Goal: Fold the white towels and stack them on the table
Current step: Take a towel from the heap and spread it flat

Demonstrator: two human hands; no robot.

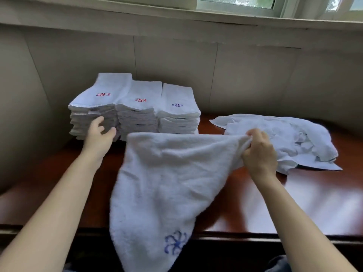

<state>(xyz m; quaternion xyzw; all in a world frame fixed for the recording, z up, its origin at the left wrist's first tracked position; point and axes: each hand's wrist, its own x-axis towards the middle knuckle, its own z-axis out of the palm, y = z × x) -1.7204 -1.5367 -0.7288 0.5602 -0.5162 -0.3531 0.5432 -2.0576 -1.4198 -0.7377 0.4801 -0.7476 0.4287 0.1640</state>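
We find no words, numbers or brand names that we can read. The only marks are stitched emblems, pinwheel-like swirls, on white towels. The left stack (pixel 94 112) carries a red emblem (pixel 103 94) on its top towel, and the middle stack (pixel 137 118) a second red emblem (pixel 140 100). The right stack (pixel 178 120) shows a blue emblem (pixel 177 105) on top. The loose towel (pixel 167 183), pinched by the right hand (pixel 259 154), bears a larger blue emblem (pixel 175 242) near its lower corner. Whether the swirls form letters, we cannot tell.

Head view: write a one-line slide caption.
Right hand pinches a corner of an unfolded white towel over the table; open left hand at the folded stacks, crumpled pile at right.
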